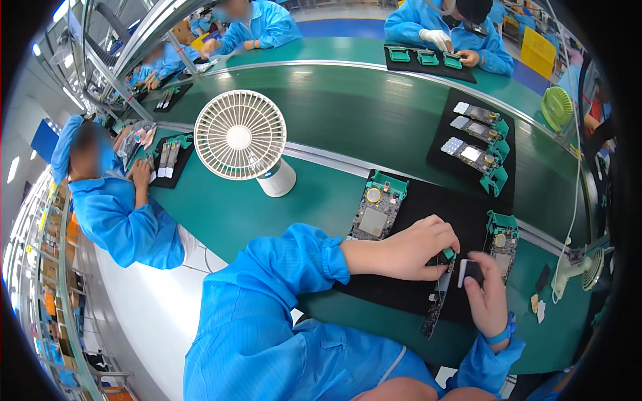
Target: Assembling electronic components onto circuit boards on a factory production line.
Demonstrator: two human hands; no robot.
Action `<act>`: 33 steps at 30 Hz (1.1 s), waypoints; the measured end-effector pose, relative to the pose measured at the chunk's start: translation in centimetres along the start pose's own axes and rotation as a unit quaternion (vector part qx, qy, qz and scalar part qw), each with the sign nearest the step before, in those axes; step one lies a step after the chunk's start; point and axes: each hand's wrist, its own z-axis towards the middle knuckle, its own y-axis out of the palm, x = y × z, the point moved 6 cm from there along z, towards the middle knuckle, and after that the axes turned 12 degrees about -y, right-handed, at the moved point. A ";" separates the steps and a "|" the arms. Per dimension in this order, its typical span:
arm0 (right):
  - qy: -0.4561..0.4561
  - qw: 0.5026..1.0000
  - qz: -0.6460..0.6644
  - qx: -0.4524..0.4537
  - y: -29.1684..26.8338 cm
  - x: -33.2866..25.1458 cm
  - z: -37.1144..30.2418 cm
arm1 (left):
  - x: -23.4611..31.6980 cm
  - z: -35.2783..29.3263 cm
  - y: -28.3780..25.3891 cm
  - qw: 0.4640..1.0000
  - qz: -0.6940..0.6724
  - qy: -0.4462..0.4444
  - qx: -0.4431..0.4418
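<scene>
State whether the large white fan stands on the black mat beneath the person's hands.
No, the large white fan stands on the green tabletop, left of the black mat.

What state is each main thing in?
Left hand: gripping held circuit board
Right hand: holding dark-and-white block
Held circuit board: seen nearly edge-on
Left circuit board: lying component-side up
Right circuit board: lying component-side up
Large white fan: upright; can't tell if running

Wears a loose, bright blue smock (244,314) of thin, creased cloth, with a gathered, ruffled cuff (334,259) behind the bare left hand (421,247), a wide right sleeve (488,364) and a blue band (500,336) around the bare right hand's (489,301) wrist.
</scene>
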 end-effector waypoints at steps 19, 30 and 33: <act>-0.133 0.965 -0.225 0.026 1.4 -0.7 1.4 | 0.6 0.2 0.5 1.000 0.008 -0.020 0.013; -0.114 0.984 -0.122 0.059 0.8 -2.8 0.1 | 0.1 1.5 -0.5 0.965 -0.140 -0.030 -0.219; -0.141 0.976 -0.162 0.047 1.8 -3.6 0.4 | -0.3 1.2 -0.4 0.971 -0.118 -0.010 -0.209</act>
